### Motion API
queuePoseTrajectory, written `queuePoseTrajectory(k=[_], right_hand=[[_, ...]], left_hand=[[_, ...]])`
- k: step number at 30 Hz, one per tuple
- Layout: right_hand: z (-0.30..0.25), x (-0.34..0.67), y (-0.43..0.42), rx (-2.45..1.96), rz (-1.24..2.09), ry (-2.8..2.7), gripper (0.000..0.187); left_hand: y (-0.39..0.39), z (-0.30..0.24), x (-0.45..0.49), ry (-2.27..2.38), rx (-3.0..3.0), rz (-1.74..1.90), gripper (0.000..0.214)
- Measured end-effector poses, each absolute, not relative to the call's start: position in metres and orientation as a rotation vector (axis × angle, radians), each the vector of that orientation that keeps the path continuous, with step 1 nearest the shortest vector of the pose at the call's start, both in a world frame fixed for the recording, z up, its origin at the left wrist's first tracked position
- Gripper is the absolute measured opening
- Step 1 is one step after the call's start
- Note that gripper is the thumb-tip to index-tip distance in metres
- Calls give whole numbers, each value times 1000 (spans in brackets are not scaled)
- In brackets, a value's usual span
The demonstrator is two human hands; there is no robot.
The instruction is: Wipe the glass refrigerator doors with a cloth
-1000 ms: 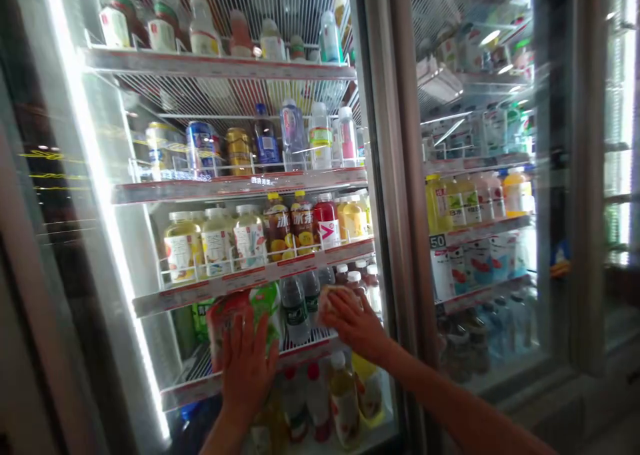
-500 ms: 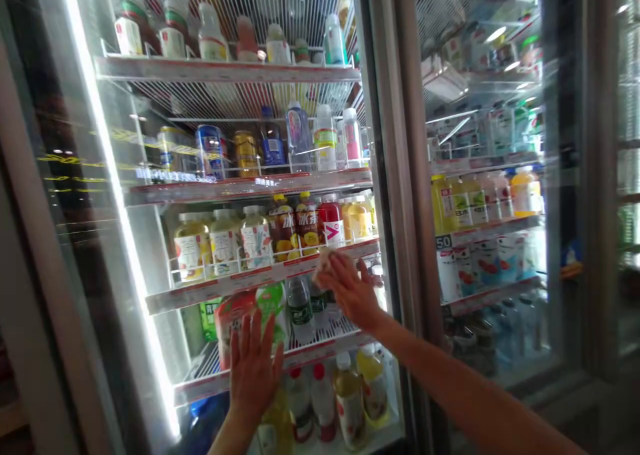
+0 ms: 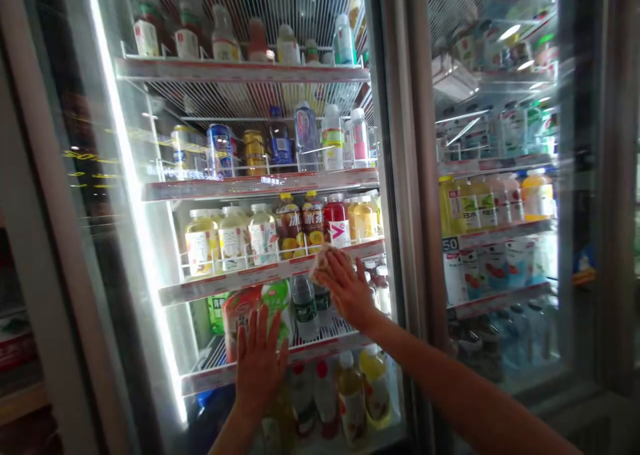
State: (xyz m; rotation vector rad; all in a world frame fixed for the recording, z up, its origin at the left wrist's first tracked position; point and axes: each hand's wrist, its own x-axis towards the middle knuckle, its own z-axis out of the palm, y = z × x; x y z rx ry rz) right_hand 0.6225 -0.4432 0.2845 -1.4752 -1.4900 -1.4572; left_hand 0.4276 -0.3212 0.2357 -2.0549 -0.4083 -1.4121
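My right hand [image 3: 347,291] presses a pale, crumpled cloth [image 3: 325,261] against the glass door [image 3: 115,241] of a drinks fridge, in front of a shelf edge. Its fingers lie over the cloth, which sticks out past the fingertips on the left. Lower and to the left, my left hand [image 3: 260,368] rests on the glass with its fingers spread and nothing in it. Behind the left fingers, inside the fridge, stand a red package [image 3: 240,315] and a green and white package [image 3: 277,301]. A clear bottle with a dark green label [image 3: 304,308] shows between the two hands.
Behind the glass, shelves hold several bottles and cans, among them a red bottle [image 3: 337,220] and a blue can [image 3: 220,148]. A metal door frame [image 3: 410,175] runs down the right side. Beyond it is a second glass door with juice bottles [image 3: 475,205]. Light reflections cross the glass.
The view has shifted slightly, so the fridge appears further right. My right hand and the cloth have moved a little to the left across the glass. My left hand stays spread on the door.
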Motion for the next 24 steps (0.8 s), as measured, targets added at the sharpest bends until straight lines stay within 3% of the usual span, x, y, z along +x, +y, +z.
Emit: queuePoseTrajectory(k=[5, 11, 17, 24], right_hand=[[261, 618, -445, -1321, -1529, -1795, 34], [303, 616, -442, -1510, -1410, -1477, 47], [266, 607, -440, -1333, -1510, -1755, 35], [302, 628, -449, -1523, -1423, -1383, 45]], left_hand=[[-322, 238, 423, -389, -2090, -1396, 72], [-322, 254, 423, -390, -2087, -1448, 71], [-317, 264, 426, -415, -2086, -1407, 68], [-317, 257, 426, -423, -2088, -1434, 69]])
